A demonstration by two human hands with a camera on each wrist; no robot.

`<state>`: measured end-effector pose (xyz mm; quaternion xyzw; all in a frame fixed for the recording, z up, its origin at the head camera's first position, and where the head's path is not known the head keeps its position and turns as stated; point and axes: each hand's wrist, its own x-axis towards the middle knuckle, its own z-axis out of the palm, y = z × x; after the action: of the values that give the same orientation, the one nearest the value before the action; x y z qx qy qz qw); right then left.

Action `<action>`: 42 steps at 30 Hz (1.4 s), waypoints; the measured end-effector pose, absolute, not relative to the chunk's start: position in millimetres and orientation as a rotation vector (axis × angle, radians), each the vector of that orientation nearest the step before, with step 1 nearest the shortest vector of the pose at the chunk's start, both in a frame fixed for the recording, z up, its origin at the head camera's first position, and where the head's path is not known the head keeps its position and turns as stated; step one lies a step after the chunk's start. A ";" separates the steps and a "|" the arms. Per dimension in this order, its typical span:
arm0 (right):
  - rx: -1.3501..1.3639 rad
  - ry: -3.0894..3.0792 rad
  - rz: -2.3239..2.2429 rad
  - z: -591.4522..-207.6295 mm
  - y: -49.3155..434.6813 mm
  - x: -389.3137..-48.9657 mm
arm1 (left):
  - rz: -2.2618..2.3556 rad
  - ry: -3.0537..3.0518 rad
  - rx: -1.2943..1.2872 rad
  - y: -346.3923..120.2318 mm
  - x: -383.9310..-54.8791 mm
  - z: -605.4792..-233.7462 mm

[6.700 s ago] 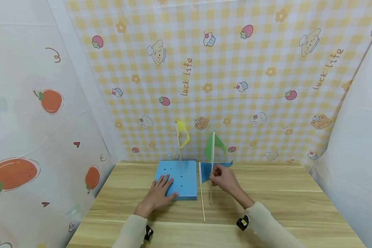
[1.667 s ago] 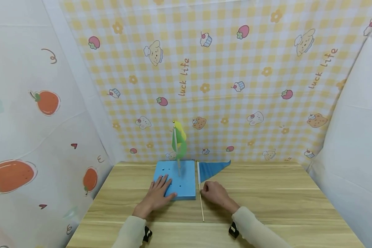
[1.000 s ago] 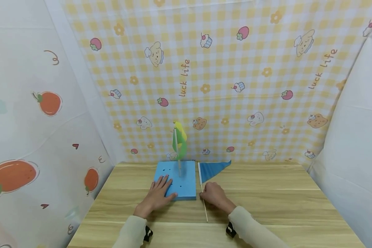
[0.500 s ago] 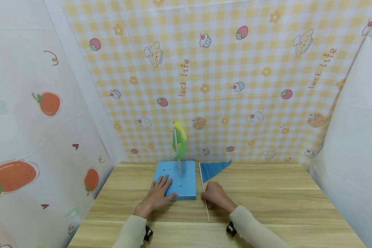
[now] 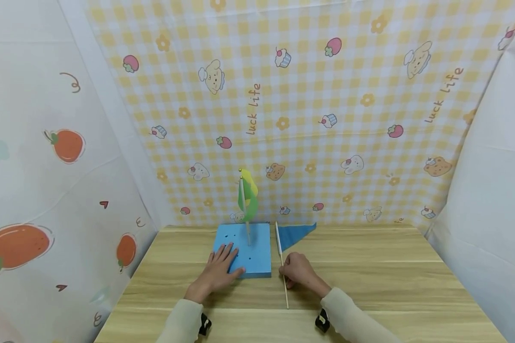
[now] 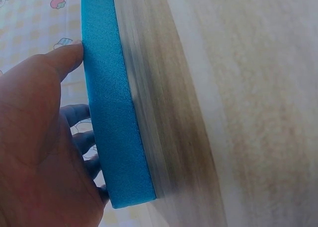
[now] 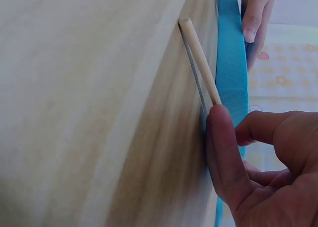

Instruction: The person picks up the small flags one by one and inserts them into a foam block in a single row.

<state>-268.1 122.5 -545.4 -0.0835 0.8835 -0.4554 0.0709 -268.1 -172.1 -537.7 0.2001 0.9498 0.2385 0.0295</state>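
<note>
A light blue foam block [image 5: 259, 240] with small holes lies on the table. My left hand [image 5: 216, 271] rests on its near left part with the fingers spread; in the left wrist view the thumb [image 6: 69, 58] is at the block's edge. Right of the block, my right hand [image 5: 299, 270] pinches the wooden stick [image 7: 201, 63] of a blue triangular flag [image 5: 296, 236] between thumb and fingers. The stick's near end is close to the tabletop, its shadow beside it. A green flag [image 5: 252, 208] stands upright in the block, partly covering a yellow flag [image 5: 249, 176] behind it.
The wood-grain table [image 5: 369, 276] reaches back to a yellow checked cloth [image 5: 352, 95]. White cloths hang at the left [image 5: 90, 190] and right [image 5: 489, 190]. Holes show in the block's top around the left hand and near the flags.
The green flag, earlier in my right hand, now stands in the block. My right hand has since gripped the blue flag's stick and shifted its near end rightward. The left hand stays put.
</note>
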 end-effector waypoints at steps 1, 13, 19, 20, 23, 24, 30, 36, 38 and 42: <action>-0.253 2.654 -1.386 -546.2 122.8 -267.7 | 0.741 2.929 0.619 -172.2 -268.1 -538.2; -0.203 2.711 -1.518 -540.8 124.8 -264.3 | 0.731 2.925 0.610 -171.8 -268.0 -537.0; -0.187 2.697 -1.578 -534.0 124.7 -264.5 | 0.697 2.924 0.563 -170.6 -266.6 -534.2; -0.190 2.686 -1.593 -533.1 124.8 -264.5 | 0.698 2.924 0.563 -170.7 -266.6 -534.3; -0.195 2.666 -1.631 -530.9 125.2 -264.5 | 0.699 2.923 0.563 -170.6 -266.8 -534.2; -0.200 2.665 -1.641 -530.4 125.3 -264.7 | 0.698 2.923 0.562 -170.6 -267.0 -534.1; -0.227 2.698 -1.685 -527.5 124.2 -266.7 | 0.698 2.923 0.560 -170.6 -267.6 -534.5; -0.253 2.703 -1.747 -522.2 121.6 -268.2 | 0.703 2.918 0.560 -170.5 -268.0 -535.2; -0.264 2.707 -1.764 -520.0 120.8 -268.3 | 0.687 2.918 0.556 -170.6 -268.8 -535.8; -0.281 2.729 -1.785 -515.4 119.6 -269.1 | 0.683 2.920 0.554 -171.1 -270.0 -536.1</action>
<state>-269.1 119.6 -515.4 -0.0858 0.8320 -0.5442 -0.0655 -270.0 -171.1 -536.1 0.1816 0.9565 0.2236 0.0461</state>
